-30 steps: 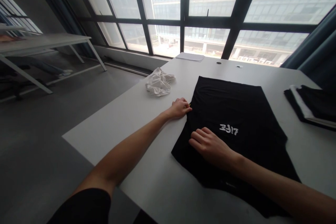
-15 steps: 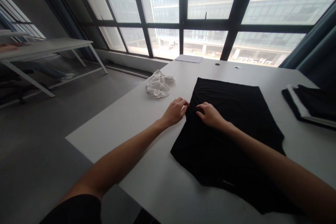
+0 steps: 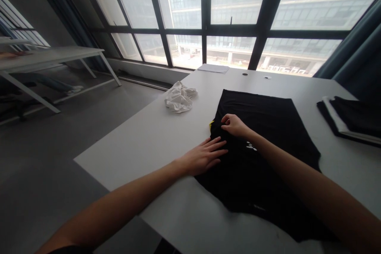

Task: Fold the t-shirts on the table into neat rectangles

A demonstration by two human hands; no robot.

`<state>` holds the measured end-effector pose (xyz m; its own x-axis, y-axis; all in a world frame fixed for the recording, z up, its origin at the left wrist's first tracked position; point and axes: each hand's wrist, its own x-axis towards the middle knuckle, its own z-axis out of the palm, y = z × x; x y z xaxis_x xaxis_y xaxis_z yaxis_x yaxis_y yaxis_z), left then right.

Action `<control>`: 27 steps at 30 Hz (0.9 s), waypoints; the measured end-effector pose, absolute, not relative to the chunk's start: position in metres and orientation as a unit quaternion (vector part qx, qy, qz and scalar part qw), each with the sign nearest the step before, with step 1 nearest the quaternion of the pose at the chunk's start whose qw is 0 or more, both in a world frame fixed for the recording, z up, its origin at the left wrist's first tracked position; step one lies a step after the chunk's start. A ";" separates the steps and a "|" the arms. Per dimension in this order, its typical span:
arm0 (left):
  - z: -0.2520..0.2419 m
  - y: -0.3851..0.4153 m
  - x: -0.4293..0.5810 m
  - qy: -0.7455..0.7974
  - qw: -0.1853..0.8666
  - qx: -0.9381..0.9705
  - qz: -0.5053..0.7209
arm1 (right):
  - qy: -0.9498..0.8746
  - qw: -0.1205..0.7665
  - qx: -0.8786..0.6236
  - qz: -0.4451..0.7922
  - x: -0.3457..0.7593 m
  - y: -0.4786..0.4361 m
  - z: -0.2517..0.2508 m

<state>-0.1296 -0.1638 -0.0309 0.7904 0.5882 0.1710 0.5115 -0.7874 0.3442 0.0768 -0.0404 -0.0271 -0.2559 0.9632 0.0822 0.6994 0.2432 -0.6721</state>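
A black shirt (image 3: 268,182) lies spread over the white table (image 3: 125,147), with a small white print and a thin white mark on it. My left hand (image 3: 205,155) rests flat on the shirt's left side, its fingers spread apart. Just beyond it, my right hand (image 3: 233,125) has thumb and fingertips pinched on the cloth near the same side. A small yellow patch (image 3: 211,125) shows at the shirt's left edge between the two hands. My right forearm covers part of the shirt.
Crumpled white cloth (image 3: 180,97) sits beyond my hands to the left. Folded black and white fabric (image 3: 351,121) is stacked at the right. White paper (image 3: 213,68) lies at the table's far edge, below the windows. Another table (image 3: 53,52) stands at the far left.
My left hand has left the shirt's edge, moved nearer and flattened onto the cloth. My right hand has shifted slightly left and closed to a pinch. The yellow patch and white print now show.
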 end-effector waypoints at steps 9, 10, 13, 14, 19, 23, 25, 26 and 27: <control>-0.015 -0.109 -0.132 0.417 0.128 0.851 0.292 | -0.790 0.254 -0.549 0.100 0.079 -0.084 -0.015; -0.016 -0.102 -0.130 0.414 0.129 0.855 0.284 | -0.809 0.245 -0.527 0.086 0.082 -0.094 -0.012; -0.026 -0.088 -0.121 0.406 0.140 0.863 0.266 | -0.870 0.189 -0.448 0.082 0.093 -0.128 -0.007; -0.031 -0.087 -0.118 0.408 0.142 0.863 0.262 | -0.882 0.168 -0.432 0.082 0.098 -0.138 -0.007; -0.048 -0.091 -0.115 0.421 0.135 0.875 0.196 | -0.910 0.125 -0.385 0.093 0.123 -0.168 -0.013; -0.047 -0.093 -0.119 0.415 0.132 0.887 0.156 | -0.935 0.096 -0.340 0.029 0.127 -0.170 -0.012; -0.045 -0.093 -0.120 0.411 0.127 0.891 0.146 | -0.943 0.081 -0.323 -0.027 0.126 -0.170 -0.008; -0.045 -0.093 -0.120 0.409 0.125 0.892 0.144 | -0.944 0.076 -0.315 -0.054 0.126 -0.171 -0.006; -0.044 -0.093 -0.120 0.406 0.124 0.894 0.140 | -0.944 0.073 -0.311 -0.078 0.126 -0.172 -0.004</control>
<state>-0.1198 -0.0935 -0.0444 0.6305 0.7614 0.1508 0.6919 -0.6393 0.3355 0.1260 -0.1717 -0.0043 -0.7958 0.5761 0.1865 0.5989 0.7943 0.1016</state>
